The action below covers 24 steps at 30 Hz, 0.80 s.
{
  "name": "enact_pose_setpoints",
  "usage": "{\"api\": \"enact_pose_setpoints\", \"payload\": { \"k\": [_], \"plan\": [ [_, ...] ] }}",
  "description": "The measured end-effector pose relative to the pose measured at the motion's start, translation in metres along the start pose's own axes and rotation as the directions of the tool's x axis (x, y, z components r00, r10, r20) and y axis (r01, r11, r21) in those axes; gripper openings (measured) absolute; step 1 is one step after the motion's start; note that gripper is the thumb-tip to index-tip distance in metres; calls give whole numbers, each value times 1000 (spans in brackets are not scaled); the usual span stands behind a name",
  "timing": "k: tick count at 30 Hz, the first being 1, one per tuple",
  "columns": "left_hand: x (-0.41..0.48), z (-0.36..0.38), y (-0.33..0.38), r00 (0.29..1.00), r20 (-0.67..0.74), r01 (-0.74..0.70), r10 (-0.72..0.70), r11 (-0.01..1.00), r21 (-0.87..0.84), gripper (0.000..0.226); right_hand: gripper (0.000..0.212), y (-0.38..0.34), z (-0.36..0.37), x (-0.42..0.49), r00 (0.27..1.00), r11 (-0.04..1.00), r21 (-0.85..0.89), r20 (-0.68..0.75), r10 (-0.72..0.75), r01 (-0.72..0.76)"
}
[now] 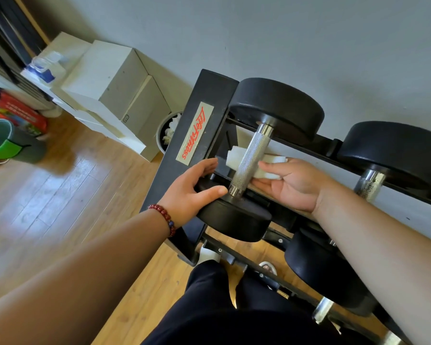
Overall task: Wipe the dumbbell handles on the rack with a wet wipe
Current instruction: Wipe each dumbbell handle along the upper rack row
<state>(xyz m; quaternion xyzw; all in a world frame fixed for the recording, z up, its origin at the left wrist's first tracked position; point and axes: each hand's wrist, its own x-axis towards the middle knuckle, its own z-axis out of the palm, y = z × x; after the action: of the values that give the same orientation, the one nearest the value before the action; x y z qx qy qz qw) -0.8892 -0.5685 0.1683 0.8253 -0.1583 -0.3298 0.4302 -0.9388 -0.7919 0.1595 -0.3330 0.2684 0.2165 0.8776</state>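
One rack label [194,133] apparently reads "Lifefitness".

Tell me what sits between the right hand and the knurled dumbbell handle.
In the head view, a folded white wet wipe lies between the right hand and the handle.

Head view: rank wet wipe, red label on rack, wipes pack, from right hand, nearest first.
1. wet wipe: in the right hand, behind the handle.
2. red label: on the rack's end post, left of it.
3. wipes pack: far left, on white boxes.
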Motion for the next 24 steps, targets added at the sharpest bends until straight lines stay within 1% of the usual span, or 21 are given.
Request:
{"api": "enact_pose_setpoints", "payload": {
  "k": [2, 4, 6, 8, 9, 11, 13, 16, 17, 19, 21, 23, 24],
  "plan": [
    [0, -2, 0, 1000, 27, 0, 0, 1000, 13, 107, 45, 12, 2, 3, 998, 996, -70, 28, 62, -59],
    [1, -3, -1, 999, 47, 3, -5, 1000, 29, 105, 50, 11, 3, 3, 996, 994, -75, 38, 78, -75],
    [2, -2, -1, 1000, 30, 1, -2, 999, 33, 90, 51, 0, 3, 1, 1000, 1000, 5, 8, 18, -18],
    [1, -1, -1, 1000, 4, -1, 1, 1000, 13, 78, 45, 0, 4, 1, 999, 997, 72, -29, -29, 31],
    [1, 0, -1, 1000, -6, -4, 4, 1000, 0, 75, 41, 6, 4, 1, 999, 997, 77, -30, -25, 27],
    [0, 0, -2, 1000, -15, -8, 8, 1000, -16, 71, 40, 17, 7, 0, 1000, 1000, 22, -18, 16, -16],
    [0, -1, -4, 1000, -14, -12, 12, 1000, -22, 70, 45, 14, 8, 1, 999, 1000, -8, -30, 18, -19],
    [1, 0, -4, 1000, -13, -18, 18, 1000, -21, 71, 54, -2, 8, 3, 994, 992, 104, -95, -61, 71],
    [1, 0, -4, 1000, -15, -19, 18, 1000, -23, 70, 51, -1, 8, 3, 992, 989, 125, -106, -69, 82],
    [2, 1, -4, 1000, -15, -20, 20, 999, -26, 69, 43, 10, 9, 3, 995, 993, 104, -96, -38, 48],
    [2, 1, -5, 1000, -8, -21, 21, 999, -30, 68, 46, 17, 11, 1, 996, 998, 59, -87, -21, 26],
    [2, 1, -4, 1000, -7, -25, 25, 999, -26, 69, 52, 7, 11, 3, 993, 992, 97, -95, -67, 77],
    [2, 1, -4, 1000, -7, -26, 26, 999, -26, 70, 51, 1, 12, 4, 989, 984, 139, -107, -99, 113]
  ]
}}
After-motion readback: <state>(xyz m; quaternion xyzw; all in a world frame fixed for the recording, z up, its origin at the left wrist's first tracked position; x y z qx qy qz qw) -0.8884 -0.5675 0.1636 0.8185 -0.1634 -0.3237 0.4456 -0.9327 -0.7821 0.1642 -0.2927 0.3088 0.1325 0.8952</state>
